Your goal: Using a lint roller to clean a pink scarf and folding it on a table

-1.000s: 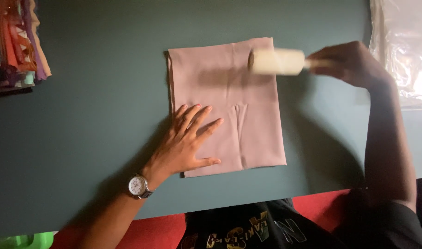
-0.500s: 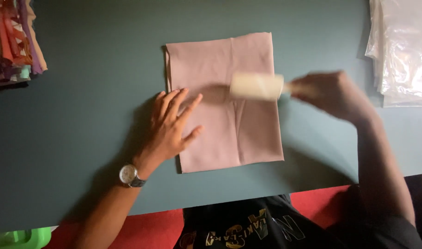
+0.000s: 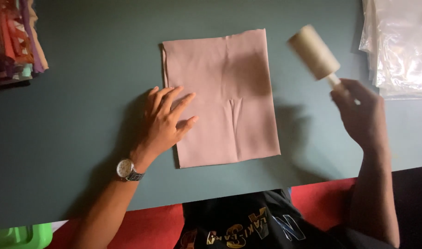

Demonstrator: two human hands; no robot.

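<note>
Two hands at work on one folded pink cloth [image 3: 222, 99], which lies flat on the dark green counter [image 3: 81, 55]. The left hand [image 3: 167, 122] is spread wide, palm down, fingers fanned over the cloth's near-left edge, pinning it so it cannot slide. The right hand [image 3: 361, 113] has its grip closed around the thin handle of a lint roller [image 3: 314, 53], and the roller is up in the air, tilted, well off to the right of the cloth and touching nothing. The roller is a bit blurred, so whether its sheet is loaded cannot be told.

By the look of it, this is the pause between passes in a lint-rolling job: cloth pinned, roller lifted clear. The next pass would call for bringing the roller back down left of the grip onto the fabric, flat and square, while the left hand stays pressing so the cloth does not ride up with the sticky drum.

Against half a second ago, the change is plain: the roller then lay across the cloth's right side, mid-stroke; now it has swung up and out past the right edge. The left hand has hardly shifted. Beyond the grip to the right sits a stack of clear plastic bags [image 3: 400, 46]; far left, a pile of coloured fabrics [image 3: 14, 39].
</note>
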